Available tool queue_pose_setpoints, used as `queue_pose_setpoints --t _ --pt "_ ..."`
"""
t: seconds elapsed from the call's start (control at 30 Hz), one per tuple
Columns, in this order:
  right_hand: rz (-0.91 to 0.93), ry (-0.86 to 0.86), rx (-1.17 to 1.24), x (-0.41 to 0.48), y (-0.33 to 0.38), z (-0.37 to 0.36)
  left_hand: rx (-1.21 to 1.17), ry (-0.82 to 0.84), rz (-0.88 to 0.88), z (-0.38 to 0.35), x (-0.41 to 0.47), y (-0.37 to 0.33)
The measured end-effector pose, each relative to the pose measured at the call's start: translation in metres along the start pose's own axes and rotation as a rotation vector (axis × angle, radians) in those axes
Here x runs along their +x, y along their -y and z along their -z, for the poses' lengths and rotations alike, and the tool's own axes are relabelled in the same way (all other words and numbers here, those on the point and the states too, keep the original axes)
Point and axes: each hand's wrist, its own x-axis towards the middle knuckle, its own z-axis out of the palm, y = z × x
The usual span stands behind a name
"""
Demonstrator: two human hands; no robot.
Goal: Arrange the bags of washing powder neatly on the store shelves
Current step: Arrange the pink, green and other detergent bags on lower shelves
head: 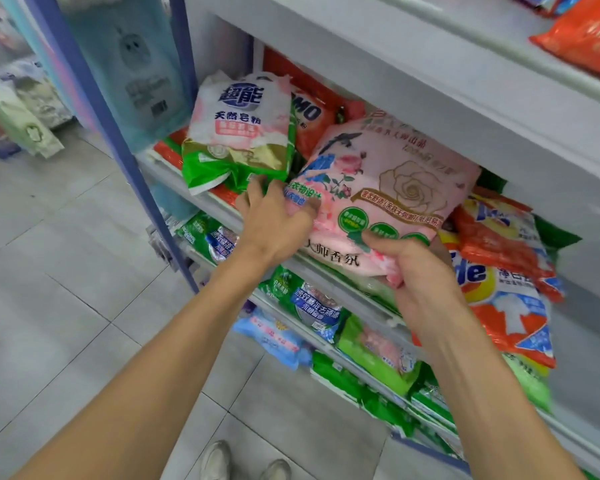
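Observation:
A pink washing powder bag with a rose print (pixel 395 188) lies tilted at the front of the middle shelf (pixel 222 206), partly over its edge. My left hand (pixel 274 220) grips the bag's left edge, fingers curled on it. My right hand (pixel 416 268) holds its lower right corner with the thumb on top. To the left, a white, pink and green bag (pixel 239 133) leans upright against orange bags (pixel 312 109). An orange and white bag (pixel 499 282) lies to the right, partly hidden by my right hand.
Green, blue and pink bags (pixel 309 306) fill the lower shelves. An orange bag (pixel 586 36) sits on the top shelf. A blue upright post (pixel 118 140) bounds the shelving on the left, with a hanging teal pack (pixel 132 64). Grey tiled floor (pixel 66 271) lies left; my shoes (pixel 243 462) below.

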Motion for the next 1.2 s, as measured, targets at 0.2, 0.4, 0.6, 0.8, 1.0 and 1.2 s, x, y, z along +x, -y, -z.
queue_pose_setpoints --t 0.2,0.4,0.6,0.8,1.0,1.2 --pt "-0.114 0.274 0.234 -0.009 0.013 0.013 -0.275 0.047 0.105 0.020 -0.014 0.002" --pt "-0.127 0.424 0.341 -0.043 0.006 0.068 -0.710 0.432 0.425 0.039 -0.027 0.011" --pt "-0.196 0.466 0.001 -0.086 -0.010 0.089 -1.005 0.651 0.495 0.013 -0.066 0.038" --pt "-0.190 0.213 -0.058 -0.078 -0.031 0.085 -1.002 0.536 0.440 0.011 -0.094 0.060" --pt "-0.223 0.202 -0.093 -0.123 -0.049 0.104 -0.943 0.493 0.365 0.026 -0.152 0.063" --pt "-0.270 0.185 0.003 -0.181 -0.062 0.152 -0.840 0.560 0.300 0.031 -0.206 0.040"
